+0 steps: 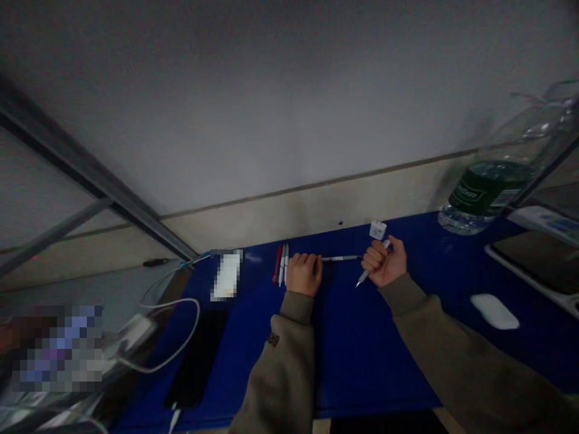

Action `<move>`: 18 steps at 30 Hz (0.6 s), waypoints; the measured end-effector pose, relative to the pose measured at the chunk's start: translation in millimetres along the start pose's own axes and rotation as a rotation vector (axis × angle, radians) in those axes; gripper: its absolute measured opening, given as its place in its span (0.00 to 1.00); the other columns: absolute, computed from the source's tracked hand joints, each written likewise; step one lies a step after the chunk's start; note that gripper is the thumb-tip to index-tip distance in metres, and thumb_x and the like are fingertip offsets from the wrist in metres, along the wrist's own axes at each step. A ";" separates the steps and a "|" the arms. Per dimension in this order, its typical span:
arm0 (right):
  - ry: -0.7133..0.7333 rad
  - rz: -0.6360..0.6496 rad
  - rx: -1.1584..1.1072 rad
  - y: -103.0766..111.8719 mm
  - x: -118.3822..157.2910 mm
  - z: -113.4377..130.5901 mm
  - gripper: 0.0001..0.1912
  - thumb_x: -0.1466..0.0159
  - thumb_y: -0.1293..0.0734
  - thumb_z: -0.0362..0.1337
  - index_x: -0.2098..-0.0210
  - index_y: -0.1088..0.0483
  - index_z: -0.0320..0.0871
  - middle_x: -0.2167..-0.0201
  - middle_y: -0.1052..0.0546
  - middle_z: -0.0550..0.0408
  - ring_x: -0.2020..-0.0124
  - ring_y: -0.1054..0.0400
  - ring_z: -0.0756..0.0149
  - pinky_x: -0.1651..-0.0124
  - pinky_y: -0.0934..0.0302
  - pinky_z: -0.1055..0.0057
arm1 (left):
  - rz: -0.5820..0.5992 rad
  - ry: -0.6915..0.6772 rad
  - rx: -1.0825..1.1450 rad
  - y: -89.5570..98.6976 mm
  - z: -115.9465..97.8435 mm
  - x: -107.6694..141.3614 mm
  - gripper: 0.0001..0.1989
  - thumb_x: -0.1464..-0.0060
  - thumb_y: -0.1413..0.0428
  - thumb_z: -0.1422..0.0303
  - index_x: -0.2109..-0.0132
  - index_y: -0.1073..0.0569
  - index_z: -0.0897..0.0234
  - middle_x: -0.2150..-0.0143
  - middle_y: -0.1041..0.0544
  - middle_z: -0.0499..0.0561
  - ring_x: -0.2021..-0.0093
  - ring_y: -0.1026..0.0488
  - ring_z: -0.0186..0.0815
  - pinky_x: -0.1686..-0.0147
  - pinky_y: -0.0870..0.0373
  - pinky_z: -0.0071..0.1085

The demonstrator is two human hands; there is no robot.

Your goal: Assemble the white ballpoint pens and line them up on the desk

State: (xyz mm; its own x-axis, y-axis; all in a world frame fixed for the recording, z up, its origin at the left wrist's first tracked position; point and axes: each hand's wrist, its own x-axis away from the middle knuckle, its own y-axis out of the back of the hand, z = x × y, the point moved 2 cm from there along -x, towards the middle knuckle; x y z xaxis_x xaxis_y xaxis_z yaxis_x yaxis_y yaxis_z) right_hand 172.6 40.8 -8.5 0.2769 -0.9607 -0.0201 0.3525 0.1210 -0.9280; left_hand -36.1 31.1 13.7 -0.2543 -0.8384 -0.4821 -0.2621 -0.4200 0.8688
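My left hand [304, 274] is palm down on the blue tabletop [348, 343], its fingers curled. A slim white pen with a dark end [341, 258] sticks out sideways from its thumb side; the rest of that pen is hidden behind the fingers. Farther right, my right hand [383, 263] is closed in a fist around a grey-white pen [363, 277], tilted with its metal tip pointing down left. Just left of my left hand, a red pen [277, 265] and two whitish pens [283, 265] lie side by side.
A small white cube-shaped charger [377, 229] sits by the wall. Rightward are a large water bottle [486, 187], a white rounded object [494, 311] and a dark-screened device [538, 259]. Leftward lie a blurred-out white item [227, 275], a black phone [196, 358] and a white cable [198, 319].
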 end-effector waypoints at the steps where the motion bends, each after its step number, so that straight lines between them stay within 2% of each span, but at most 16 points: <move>1: 0.001 -0.007 -0.001 -0.2 -0.1 -0.6 0.23 0.43 0.41 0.50 0.84 0.55 0.45 0.90 0.52 0.66 0.88 0.62 0.76 0.85 0.63 0.73 | 0.004 -0.004 0.003 -1.4 -0.4 1.1 0.17 0.39 0.57 0.64 0.69 0.28 0.63 0.71 0.30 0.54 0.66 0.36 0.38 0.63 0.44 0.35; 8: 0.010 -0.020 -0.012 0.8 0.5 -0.4 0.23 0.43 0.41 0.50 0.84 0.56 0.45 0.90 0.52 0.65 0.88 0.62 0.75 0.85 0.63 0.72 | 0.051 -0.013 0.066 -10.8 -5.7 6.0 0.17 0.39 0.56 0.64 0.71 0.29 0.63 0.73 0.29 0.54 0.67 0.35 0.37 0.66 0.45 0.34; 12: 0.007 -0.036 -0.029 2.6 0.5 -1.2 0.24 0.43 0.42 0.52 0.83 0.57 0.45 0.90 0.53 0.65 0.88 0.63 0.75 0.85 0.63 0.71 | 0.062 0.005 0.077 -12.4 -4.2 7.4 0.17 0.39 0.56 0.64 0.71 0.28 0.63 0.72 0.28 0.54 0.67 0.35 0.37 0.67 0.46 0.34; 18: -0.021 -0.028 -0.038 4.5 -0.1 -2.8 0.23 0.43 0.41 0.49 0.83 0.58 0.45 0.90 0.53 0.65 0.87 0.63 0.75 0.85 0.63 0.71 | 0.076 0.008 0.089 -12.1 -3.5 8.2 0.17 0.39 0.56 0.64 0.70 0.28 0.63 0.72 0.28 0.54 0.67 0.35 0.37 0.67 0.46 0.34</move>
State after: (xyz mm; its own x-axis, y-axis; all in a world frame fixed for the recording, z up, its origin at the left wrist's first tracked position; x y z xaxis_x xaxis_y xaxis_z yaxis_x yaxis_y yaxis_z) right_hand 171.6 40.8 -13.7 0.2867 -0.9579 0.0134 0.3264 0.0845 -0.9415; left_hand -31.8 28.1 -0.4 -0.2692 -0.8697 -0.4137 -0.3239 -0.3228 0.8893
